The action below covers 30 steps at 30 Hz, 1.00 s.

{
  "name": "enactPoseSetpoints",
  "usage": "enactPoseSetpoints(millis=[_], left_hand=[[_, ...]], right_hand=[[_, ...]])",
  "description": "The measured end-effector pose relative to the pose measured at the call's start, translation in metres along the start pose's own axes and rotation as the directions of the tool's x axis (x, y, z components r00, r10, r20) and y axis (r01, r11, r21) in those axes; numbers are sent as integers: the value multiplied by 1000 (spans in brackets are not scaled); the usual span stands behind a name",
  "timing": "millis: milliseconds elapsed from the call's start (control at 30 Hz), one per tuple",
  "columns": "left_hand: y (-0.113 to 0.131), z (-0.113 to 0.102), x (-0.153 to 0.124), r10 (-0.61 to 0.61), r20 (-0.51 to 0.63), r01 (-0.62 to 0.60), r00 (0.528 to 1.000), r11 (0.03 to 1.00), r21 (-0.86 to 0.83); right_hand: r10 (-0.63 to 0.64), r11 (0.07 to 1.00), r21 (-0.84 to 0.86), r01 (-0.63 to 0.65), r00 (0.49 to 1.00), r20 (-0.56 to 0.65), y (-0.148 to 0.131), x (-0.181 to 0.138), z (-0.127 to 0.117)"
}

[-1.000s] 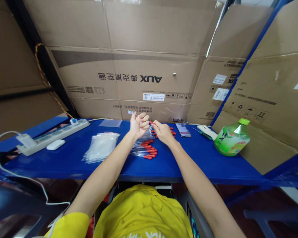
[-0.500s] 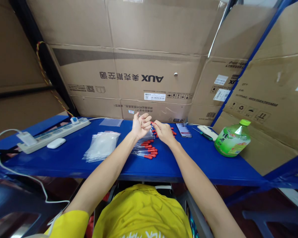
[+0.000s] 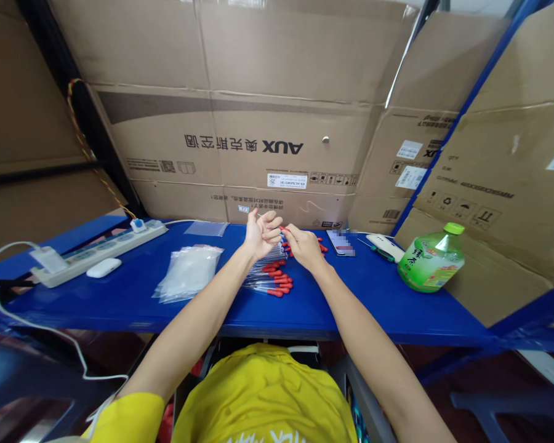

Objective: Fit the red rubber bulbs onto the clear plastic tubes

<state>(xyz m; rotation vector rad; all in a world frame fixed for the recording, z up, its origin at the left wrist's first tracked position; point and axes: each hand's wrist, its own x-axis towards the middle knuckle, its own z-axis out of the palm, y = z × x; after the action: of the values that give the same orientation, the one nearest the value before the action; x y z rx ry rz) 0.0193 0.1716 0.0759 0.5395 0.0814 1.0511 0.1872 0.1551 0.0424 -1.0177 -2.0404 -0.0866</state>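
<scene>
Several glass droppers with red rubber bulbs (image 3: 277,282) lie in a pile on the blue table, their clear tubes pointing left. Above the pile, my left hand (image 3: 263,237) has its palm turned up and its fingers curled round the clear tube of one dropper. My right hand (image 3: 308,249) pinches that dropper's red bulb (image 3: 284,229) between thumb and fingers. Most of the held tube is hidden by my left fingers. More red bulbs (image 3: 323,247) show behind my right hand.
Left of the droppers lies a stack of clear zip bags (image 3: 188,274), with a flat bag (image 3: 206,228) behind. A power strip (image 3: 101,252) and white earbud case (image 3: 104,267) are farther left. A phone (image 3: 341,242), screwdriver (image 3: 382,252) and green bottle (image 3: 431,258) stand or lie right.
Both hands keep nearly the same place and grip on the dropper. The view has shifted very slightly.
</scene>
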Motion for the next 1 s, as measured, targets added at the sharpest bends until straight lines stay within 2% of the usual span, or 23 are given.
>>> enactPoseSetpoints(millis=[267,433,533,667,833,1000], left_hand=[[-2,2,-1,12,27,-12,1000,1000,18],[0,4,-2,23,0,-23,1000,1000,-4],[2,7,-3,36,8,-36,999,999,2],[3,9,-5,47,38,-48,998,999,19],[4,6,-6,50,40,-50,998,999,21],[3,4,-5,48,38,-49,998,998,36]], right_hand=[[34,973,226,-38,999,23,-1,0,4],[62,940,334,-72,997,41,-2,1,5],[86,880,465,-98,995,47,-3,2,5],[168,753,635,-172,984,66,-1,3,9],[252,676,687,-267,960,125,5,6,15],[251,612,738,-286,954,162,5,7,16]])
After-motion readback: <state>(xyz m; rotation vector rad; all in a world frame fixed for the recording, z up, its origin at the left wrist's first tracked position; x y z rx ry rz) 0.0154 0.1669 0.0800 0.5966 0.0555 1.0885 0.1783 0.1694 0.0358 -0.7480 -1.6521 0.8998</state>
